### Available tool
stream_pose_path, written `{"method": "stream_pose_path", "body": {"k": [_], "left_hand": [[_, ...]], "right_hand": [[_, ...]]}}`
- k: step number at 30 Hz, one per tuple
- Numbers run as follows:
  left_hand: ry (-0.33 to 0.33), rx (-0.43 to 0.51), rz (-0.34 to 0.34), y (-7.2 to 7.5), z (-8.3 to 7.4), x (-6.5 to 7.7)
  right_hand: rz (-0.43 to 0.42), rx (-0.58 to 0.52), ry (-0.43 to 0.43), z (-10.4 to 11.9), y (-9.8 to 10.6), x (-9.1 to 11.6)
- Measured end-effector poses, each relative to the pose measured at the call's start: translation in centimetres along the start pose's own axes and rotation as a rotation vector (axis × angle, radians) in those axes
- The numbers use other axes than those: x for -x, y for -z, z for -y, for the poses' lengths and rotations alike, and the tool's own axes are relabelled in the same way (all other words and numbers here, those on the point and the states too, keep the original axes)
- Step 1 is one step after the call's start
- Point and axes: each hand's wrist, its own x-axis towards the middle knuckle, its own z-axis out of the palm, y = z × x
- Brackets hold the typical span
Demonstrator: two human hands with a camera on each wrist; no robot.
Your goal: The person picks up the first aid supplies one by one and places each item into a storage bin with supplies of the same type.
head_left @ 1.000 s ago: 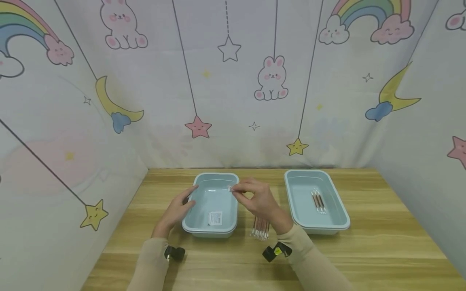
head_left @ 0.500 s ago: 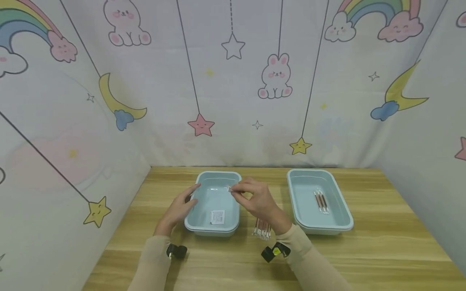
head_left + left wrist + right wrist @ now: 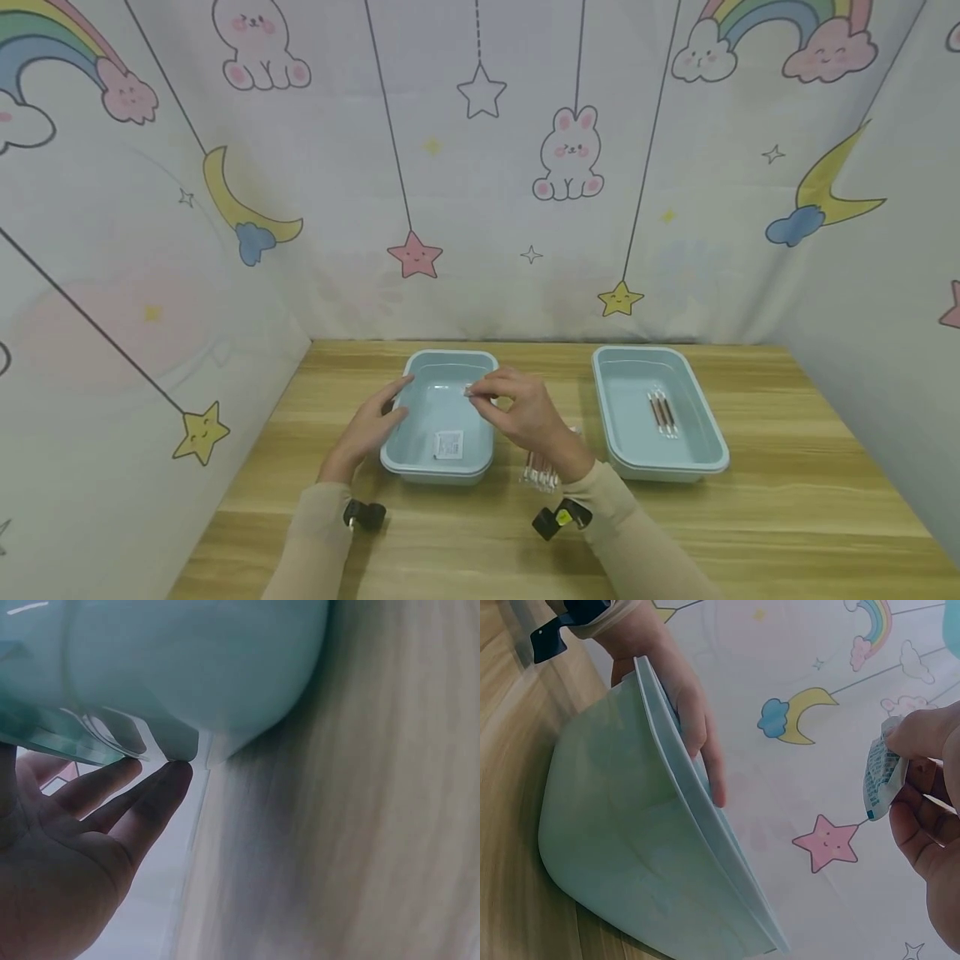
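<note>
In the head view my left hand (image 3: 367, 431) holds the left side of a light blue plastic tub (image 3: 437, 477), with the thumb over the rim. The left wrist view shows several fingertips (image 3: 178, 774) touching the tub's outer wall. Above the tub's right rim, my right hand (image 3: 522, 410) pinches a small white sachet (image 3: 883, 771) with blue print, slightly crumpled, between thumb and fingers. Another white printed sachet (image 3: 449, 445) lies flat on the tub's floor.
A second light blue tub (image 3: 667, 468) stands to the right, holding several brown swabs (image 3: 662, 414) with white tips. More wrapped brown swabs (image 3: 540, 473) lie on the wooden table (image 3: 480, 546) between the tubs, partly under my right forearm. A patterned curtain (image 3: 510, 300) encloses the table's back and sides.
My right hand has shifted slightly left with the pinched sachet. My left hand stays at the tub's rim. The head view has tilted and panned a little.
</note>
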Motion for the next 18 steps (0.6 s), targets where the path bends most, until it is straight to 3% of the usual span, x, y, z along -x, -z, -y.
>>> {"method": "stream_pose_path", "body": {"k": [6, 18], "left_hand": [[-0.001, -0.007, 0.007, 0.14, -0.73, 0.02], [0.0, 0.003, 0.02, -0.12, -0.52, 0.07]], "right_hand": [[-0.006, 0.025, 0.008, -0.09, -0.26, 0.04], [0.002, 0.06, 0.04, -0.21, -0.56, 0.36]]}}
